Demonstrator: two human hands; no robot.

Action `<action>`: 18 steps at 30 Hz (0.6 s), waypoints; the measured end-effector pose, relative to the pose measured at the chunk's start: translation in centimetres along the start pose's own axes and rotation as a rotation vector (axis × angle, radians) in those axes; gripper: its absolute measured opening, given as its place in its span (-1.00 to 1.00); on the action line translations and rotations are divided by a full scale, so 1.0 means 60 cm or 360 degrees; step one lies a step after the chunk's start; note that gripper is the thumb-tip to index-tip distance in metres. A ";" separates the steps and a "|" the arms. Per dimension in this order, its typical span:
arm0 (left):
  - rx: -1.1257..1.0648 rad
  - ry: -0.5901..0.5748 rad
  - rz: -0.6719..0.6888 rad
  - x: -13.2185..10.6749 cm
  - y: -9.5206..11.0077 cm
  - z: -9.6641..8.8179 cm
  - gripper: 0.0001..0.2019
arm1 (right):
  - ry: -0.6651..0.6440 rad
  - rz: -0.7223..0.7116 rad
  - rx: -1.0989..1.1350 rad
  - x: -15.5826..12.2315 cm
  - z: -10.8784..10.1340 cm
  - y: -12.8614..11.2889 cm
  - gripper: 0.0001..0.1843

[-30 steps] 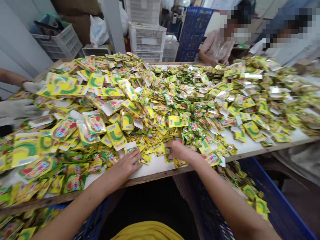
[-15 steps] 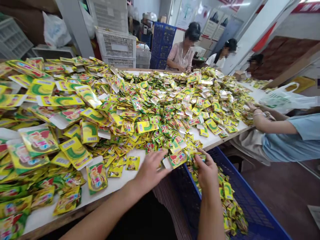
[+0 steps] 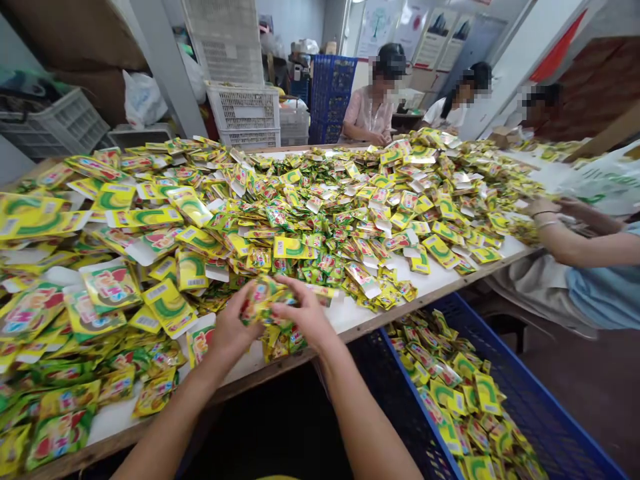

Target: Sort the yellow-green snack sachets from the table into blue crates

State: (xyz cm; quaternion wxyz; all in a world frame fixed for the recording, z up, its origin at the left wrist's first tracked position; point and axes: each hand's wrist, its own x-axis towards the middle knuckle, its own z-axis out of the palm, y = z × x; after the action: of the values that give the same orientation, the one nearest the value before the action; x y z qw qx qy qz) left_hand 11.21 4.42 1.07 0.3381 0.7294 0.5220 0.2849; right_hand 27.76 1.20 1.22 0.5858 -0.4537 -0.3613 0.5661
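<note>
My left hand (image 3: 234,327) is curled around small yellow-green sachets (image 3: 260,297) at the table's near edge. Facing it, my right hand (image 3: 304,315) closes over the same bunch from the other side, thumb and fingers bent. A small carton (image 3: 324,293) sticks out to the right behind my right hand; I cannot tell whether that hand grips it. More sachets (image 3: 280,341) lie on the white tabletop just below my fingers. Left of my left hand lies a flat yellow carton (image 3: 200,339) with a white flap, partly covered by the hand.
A wide heap of cartons (image 3: 190,200) and sachets covers much of the table (image 3: 350,313). A blue crate (image 3: 540,393) of filled cartons stands below the edge at right. A co-worker's arm (image 3: 565,233) reaches in from the right; several people sit beyond. White crates (image 3: 245,110) are stacked behind.
Both hands have moved left from above the crate's corner to the table edge and come together around sachets. The carton near my right hand is no longer over the crate. The view has shifted.
</note>
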 end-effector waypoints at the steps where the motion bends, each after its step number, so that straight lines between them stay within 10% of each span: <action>1: 0.0093 0.0125 -0.0130 -0.008 -0.017 -0.033 -0.28 | -0.0117 0.0015 -0.0030 0.019 0.030 0.016 -0.30; 4: 0.0185 0.0383 -0.0477 -0.042 -0.059 -0.115 -0.22 | -0.0408 0.0091 -0.0082 0.050 0.093 0.055 -0.51; 8: -0.0214 0.0246 -0.0629 -0.093 -0.082 -0.183 -0.23 | -0.0330 0.0075 -0.0220 0.027 0.102 0.067 -0.75; 14: -0.0027 -0.0035 -0.0618 -0.131 -0.092 -0.219 -0.31 | -0.0054 0.0474 -0.0147 -0.024 0.066 0.074 -0.63; 18: 0.0075 -0.0131 -0.0543 -0.135 -0.094 -0.237 -0.42 | -0.0228 0.0256 -0.0820 -0.013 0.070 0.091 -0.66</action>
State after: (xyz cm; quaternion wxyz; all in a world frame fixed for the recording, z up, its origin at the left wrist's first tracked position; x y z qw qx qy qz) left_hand -5.30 0.79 4.74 0.3853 0.6491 0.6304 0.1809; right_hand 21.91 0.68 -2.48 0.3774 -0.5738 -0.4967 0.5307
